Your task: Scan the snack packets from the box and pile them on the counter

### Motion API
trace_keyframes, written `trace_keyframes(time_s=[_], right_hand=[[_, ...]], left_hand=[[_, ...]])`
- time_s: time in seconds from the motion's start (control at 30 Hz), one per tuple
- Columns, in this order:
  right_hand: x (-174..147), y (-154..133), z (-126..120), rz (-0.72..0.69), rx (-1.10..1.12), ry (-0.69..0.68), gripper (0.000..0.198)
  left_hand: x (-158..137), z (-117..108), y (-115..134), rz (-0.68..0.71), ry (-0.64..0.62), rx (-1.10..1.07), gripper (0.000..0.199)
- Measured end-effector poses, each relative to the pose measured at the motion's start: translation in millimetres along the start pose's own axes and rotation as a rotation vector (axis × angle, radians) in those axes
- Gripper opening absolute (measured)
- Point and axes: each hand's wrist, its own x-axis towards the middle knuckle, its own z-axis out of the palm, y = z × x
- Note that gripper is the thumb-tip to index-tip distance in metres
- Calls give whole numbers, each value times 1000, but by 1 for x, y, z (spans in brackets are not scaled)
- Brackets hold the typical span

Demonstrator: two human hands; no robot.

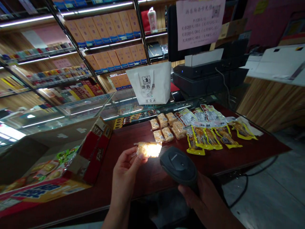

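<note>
My left hand (130,163) pinches one end of a small clear-wrapped snack cake (149,149), held just above the dark red counter. Bright light from the scanner falls on the wrapper. In my right hand (202,197) is a black handheld barcode scanner (178,163), its head facing the snack cake from the right, a small gap apart. Behind them several wrapped snack cakes (166,134) lie in rows on the counter (147,181). To their right several yellow-edged vacuum snack packets (205,136) lie in an overlapping pile.
An open cardboard box (45,187) holding snack bags (51,165) stands at the left. At the back are a white paper bag (151,84) on the glass display case (124,101), and a monitor (172,35) with a paper notice (200,24). A cable (245,190) hangs at the right.
</note>
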Motion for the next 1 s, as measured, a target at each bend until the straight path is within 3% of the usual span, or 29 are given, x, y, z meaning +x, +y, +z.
trace_keyframes(time_s=[0.3, 0.8, 0.9, 1.0], right_hand=[[-1, 16, -4, 45, 37, 43, 62], [0, 14, -10, 16, -3, 101, 41], [-2, 14, -12, 37, 5, 103, 40], [-4, 16, -11, 44, 13, 136, 42]], left_hand=[[4, 8, -1, -3, 15, 32, 46], [9, 15, -4, 15, -11, 132, 46], [11, 17, -8, 36, 18, 55, 52], [10, 21, -9, -51, 6, -116, 64]])
